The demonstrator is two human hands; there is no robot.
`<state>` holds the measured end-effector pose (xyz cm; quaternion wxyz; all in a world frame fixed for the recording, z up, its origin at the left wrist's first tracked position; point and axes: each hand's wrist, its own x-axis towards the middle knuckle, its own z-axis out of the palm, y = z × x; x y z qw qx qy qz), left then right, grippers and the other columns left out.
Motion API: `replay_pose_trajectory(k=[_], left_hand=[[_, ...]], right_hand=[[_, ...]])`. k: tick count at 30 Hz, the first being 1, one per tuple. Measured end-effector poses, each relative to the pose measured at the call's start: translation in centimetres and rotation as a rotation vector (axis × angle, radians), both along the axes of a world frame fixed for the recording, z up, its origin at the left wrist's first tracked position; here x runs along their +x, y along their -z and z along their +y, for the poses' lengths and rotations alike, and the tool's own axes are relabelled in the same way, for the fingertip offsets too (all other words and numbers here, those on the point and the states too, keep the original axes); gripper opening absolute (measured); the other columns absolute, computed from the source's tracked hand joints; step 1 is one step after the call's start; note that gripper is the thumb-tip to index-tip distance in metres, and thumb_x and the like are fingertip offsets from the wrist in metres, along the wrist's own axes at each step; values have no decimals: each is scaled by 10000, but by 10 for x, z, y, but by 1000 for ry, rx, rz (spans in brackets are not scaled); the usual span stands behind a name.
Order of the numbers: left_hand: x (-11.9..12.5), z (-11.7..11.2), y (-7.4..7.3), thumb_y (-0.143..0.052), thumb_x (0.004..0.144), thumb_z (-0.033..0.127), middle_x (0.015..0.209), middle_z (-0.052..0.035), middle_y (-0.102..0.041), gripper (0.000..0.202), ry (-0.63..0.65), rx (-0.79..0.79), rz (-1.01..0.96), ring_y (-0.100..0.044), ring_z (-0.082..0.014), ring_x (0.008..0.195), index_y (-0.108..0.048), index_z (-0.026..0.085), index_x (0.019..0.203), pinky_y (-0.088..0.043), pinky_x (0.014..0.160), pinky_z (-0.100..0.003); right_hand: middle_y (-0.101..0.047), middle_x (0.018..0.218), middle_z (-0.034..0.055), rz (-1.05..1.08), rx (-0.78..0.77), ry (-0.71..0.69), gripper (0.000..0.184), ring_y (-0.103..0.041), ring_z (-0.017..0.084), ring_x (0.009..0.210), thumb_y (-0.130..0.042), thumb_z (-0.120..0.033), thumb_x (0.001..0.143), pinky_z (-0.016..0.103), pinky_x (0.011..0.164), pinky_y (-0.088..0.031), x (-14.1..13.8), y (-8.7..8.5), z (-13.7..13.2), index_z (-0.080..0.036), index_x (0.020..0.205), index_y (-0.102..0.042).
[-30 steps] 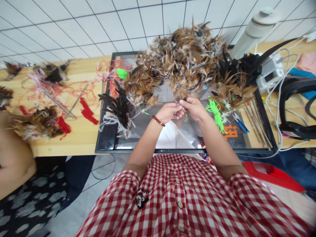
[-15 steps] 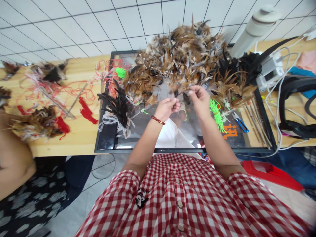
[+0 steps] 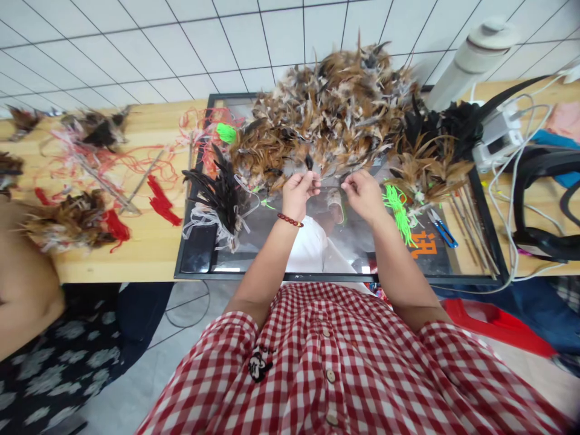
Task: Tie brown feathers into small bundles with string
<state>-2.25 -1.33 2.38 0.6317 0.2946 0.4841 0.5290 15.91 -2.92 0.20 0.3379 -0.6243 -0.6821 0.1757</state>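
My left hand [image 3: 301, 194], with a beaded bracelet at its wrist, pinches a small dark feather [image 3: 309, 162] that points up from the fingertips. Just to the right, my right hand [image 3: 362, 194] has thumb and forefinger pressed together; what lies between them is too small to make out. Both hands hover over a dark glossy panel [image 3: 267, 241], in front of a big heap of brown feathers [image 3: 335, 115]. Bundled black feathers with white ties [image 3: 222, 199] lie left of my hands. Bright green strings [image 3: 399, 211] lie right of them.
Blue-handled snips [image 3: 443, 229] and several thin sticks [image 3: 473, 226] lie at the panel's right. A white bottle [image 3: 471, 66], white cables and a black headset [image 3: 521, 205] stand beyond. Red yarn [image 3: 162, 202], feather bundles and another person's arm [image 3: 27, 278] are at left.
My right hand has dropped slightly and its fingers have curled in. The left hand has risen a little, with the dark feather upright in its fingertips. The view has shifted slightly.
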Motion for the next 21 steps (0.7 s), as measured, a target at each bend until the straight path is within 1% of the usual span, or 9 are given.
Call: replay_pose_trajectory(k=[2,5,7,9,11,14,16,18,21], left_hand=[[1,0,5,-777,832,252,820,5,-744,179,21,90,42,-680,-69,760,-659,161,732,-537,711,-176],[0,-2,6,-803,799,207,886,-15,-771,171,124,169,-2,-709,-95,911,-686,155,685,-543,873,-216],[-1,-5,2,-816,792,215,955,-36,-783,173,214,126,-63,-719,-108,949,-697,145,688,-540,927,-252],[-2,-7,-3,-828,786,235,942,-42,-780,187,285,38,-89,-726,-108,877,-694,135,701,-557,897,-277],[-2,-8,-5,-828,787,236,841,-31,-760,189,333,-37,-87,-720,-104,783,-690,127,717,-569,823,-272],[0,-8,-4,-818,791,200,695,-13,-714,177,350,-83,-51,-698,-94,687,-684,116,713,-543,699,-224],[3,-7,-2,-811,798,185,639,-4,-692,181,310,-94,-27,-670,-78,624,-676,114,702,-523,655,-207],[6,-7,-1,-804,808,183,614,7,-679,177,238,-88,-21,-652,-65,589,-673,117,708,-524,657,-202],[10,-8,0,-797,816,195,622,12,-685,172,162,-49,-31,-654,-59,581,-672,122,724,-539,678,-205]], right_hand=[[-618,807,47,243,-61,-125,258,-535,201,794,-642,-442,856,345,772,-433,-1,-6,0,-207,762,-589],[-550,689,-5,703,-314,-296,485,-469,143,655,-751,-650,736,281,640,-380,-6,-16,-4,-218,715,-531],[-573,680,-9,954,-467,-326,561,-457,120,603,-842,-670,617,261,582,-358,-9,-23,-7,-216,700,-522],[-612,699,-4,1099,-527,-308,579,-468,106,582,-909,-620,535,251,546,-360,-11,-27,-8,-212,684,-526],[-625,699,-7,1163,-523,-278,567,-476,93,569,-940,-571,505,240,523,-366,-12,-27,-7,-207,678,-540],[-616,659,-19,1180,-499,-209,534,-488,83,553,-938,-544,539,223,501,-365,-12,-22,-3,-204,703,-561],[-592,631,-35,1181,-489,-126,520,-480,74,534,-919,-559,574,217,488,-361,-13,-18,0,-205,729,-571],[-580,630,-49,1196,-493,-44,539,-458,65,514,-892,-618,583,214,472,-350,-16,-16,1,-210,755,-586],[-589,643,-57,1194,-498,-16,605,-451,63,519,-901,-672,510,212,469,-344,-22,-15,0,-217,762,-591]])
